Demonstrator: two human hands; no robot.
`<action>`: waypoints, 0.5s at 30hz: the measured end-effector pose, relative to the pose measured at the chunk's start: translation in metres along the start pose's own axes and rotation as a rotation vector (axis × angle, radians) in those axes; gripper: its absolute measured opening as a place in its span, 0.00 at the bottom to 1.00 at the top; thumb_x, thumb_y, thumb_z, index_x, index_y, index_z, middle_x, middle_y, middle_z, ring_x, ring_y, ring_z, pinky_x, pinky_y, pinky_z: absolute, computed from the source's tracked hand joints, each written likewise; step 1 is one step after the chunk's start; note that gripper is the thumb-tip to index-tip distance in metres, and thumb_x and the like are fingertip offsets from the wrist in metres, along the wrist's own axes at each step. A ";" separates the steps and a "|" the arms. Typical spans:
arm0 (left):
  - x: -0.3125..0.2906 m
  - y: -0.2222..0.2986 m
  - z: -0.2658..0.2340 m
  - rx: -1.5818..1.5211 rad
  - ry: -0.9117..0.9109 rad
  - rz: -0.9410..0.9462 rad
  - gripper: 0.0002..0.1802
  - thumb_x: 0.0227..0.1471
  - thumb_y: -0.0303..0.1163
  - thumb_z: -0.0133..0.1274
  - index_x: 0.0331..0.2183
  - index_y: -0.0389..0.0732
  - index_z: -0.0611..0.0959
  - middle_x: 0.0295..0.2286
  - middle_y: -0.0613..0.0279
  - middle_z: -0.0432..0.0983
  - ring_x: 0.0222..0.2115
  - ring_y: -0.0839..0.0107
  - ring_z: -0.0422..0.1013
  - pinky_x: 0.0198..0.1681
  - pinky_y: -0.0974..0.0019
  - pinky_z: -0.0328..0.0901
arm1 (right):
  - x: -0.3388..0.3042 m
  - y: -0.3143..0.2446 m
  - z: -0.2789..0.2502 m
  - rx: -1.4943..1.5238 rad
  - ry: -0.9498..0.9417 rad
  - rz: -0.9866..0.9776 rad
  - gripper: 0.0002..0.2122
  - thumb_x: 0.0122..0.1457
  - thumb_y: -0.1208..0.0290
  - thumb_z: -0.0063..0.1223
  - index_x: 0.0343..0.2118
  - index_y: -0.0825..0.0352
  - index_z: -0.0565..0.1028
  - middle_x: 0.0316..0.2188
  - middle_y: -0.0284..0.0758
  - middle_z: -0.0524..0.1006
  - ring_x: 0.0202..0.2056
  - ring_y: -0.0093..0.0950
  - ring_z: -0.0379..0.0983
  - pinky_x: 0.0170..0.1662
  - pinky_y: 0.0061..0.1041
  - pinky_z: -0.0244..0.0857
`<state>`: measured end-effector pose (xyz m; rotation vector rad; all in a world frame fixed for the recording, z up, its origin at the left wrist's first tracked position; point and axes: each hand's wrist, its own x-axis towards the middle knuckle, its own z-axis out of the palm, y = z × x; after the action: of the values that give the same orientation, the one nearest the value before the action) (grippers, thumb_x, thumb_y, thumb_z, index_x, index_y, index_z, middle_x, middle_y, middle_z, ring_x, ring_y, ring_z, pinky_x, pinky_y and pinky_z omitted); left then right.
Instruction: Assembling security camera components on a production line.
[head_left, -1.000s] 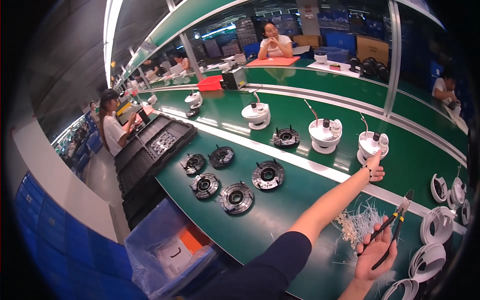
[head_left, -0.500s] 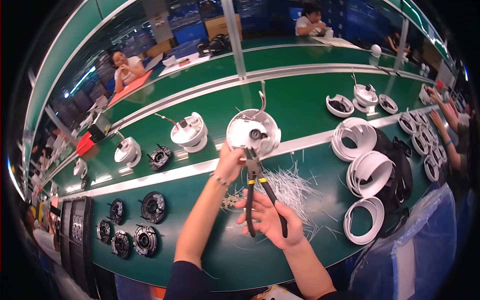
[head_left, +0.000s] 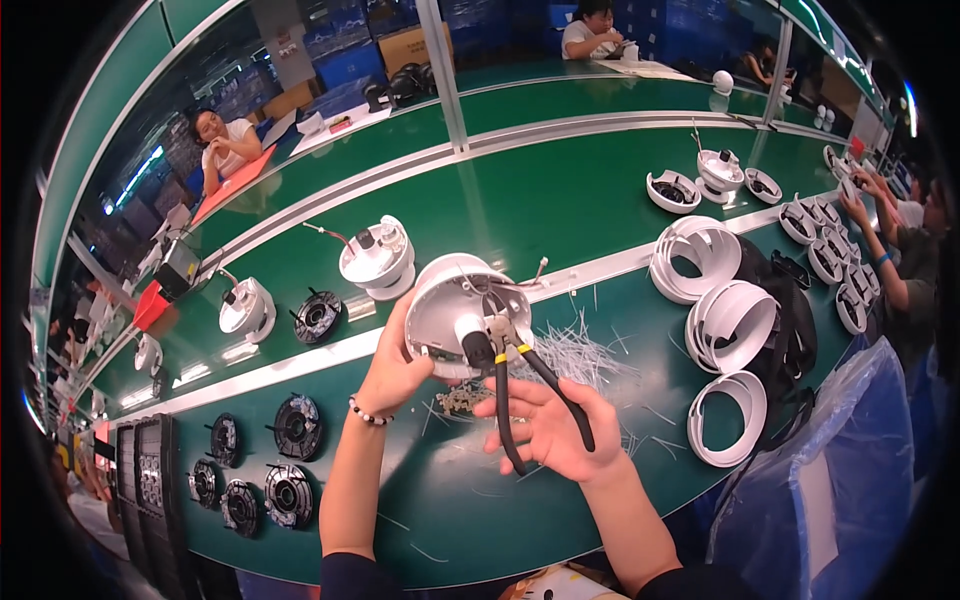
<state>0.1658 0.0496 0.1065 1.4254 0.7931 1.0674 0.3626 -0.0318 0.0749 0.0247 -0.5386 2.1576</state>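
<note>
Bright overhead light, strong fisheye distortion

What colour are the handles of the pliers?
Black handles, with a yellow band near the pivot; head view.

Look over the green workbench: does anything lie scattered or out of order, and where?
Yes. A loose litter of thin white cut strips is strewn over the green bench, just behind the right hand holding black-handled pliers. By contrast, the white rings sit stacked in order.

The pliers' (head_left: 520, 370) tips vanish inside the white dome housing (head_left: 455, 310), the left hand's (head_left: 395, 365) fingers hide behind its shell, and both elbows are cut off at the lower edge.
</note>
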 end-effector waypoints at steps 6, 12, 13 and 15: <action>-0.006 0.004 -0.011 0.049 -0.052 0.016 0.40 0.29 0.16 0.41 0.51 0.37 0.56 0.43 0.57 0.62 0.43 0.66 0.64 0.25 0.67 0.72 | 0.000 0.003 0.001 0.027 0.033 0.031 0.27 0.56 0.55 0.26 0.52 0.73 0.53 0.47 0.49 0.62 0.40 0.42 0.67 0.37 0.38 0.64; -0.008 0.017 -0.015 0.035 -0.001 -0.014 0.39 0.29 0.18 0.41 0.50 0.38 0.57 0.41 0.56 0.64 0.36 0.66 0.68 0.22 0.68 0.72 | 0.000 0.003 0.002 -0.067 0.091 0.048 0.29 0.54 0.55 0.29 0.52 0.75 0.51 0.47 0.51 0.60 0.40 0.44 0.66 0.38 0.40 0.63; -0.009 0.019 -0.017 0.038 0.002 -0.016 0.39 0.29 0.18 0.41 0.50 0.38 0.57 0.41 0.56 0.64 0.36 0.66 0.68 0.22 0.68 0.72 | 0.000 0.004 0.002 -0.063 0.089 0.050 0.29 0.54 0.55 0.29 0.52 0.75 0.51 0.47 0.51 0.60 0.40 0.44 0.66 0.38 0.40 0.63; -0.012 0.026 -0.021 0.054 -0.088 -0.050 0.40 0.29 0.18 0.38 0.52 0.37 0.55 0.46 0.55 0.60 0.46 0.65 0.62 0.39 0.67 0.68 | 0.001 0.006 0.004 -0.101 0.089 0.048 0.28 0.54 0.56 0.28 0.52 0.75 0.52 0.47 0.51 0.60 0.40 0.43 0.66 0.37 0.39 0.63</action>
<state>0.1394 0.0432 0.1297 1.4806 0.7955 0.9450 0.3568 -0.0354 0.0768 -0.1403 -0.6012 2.1635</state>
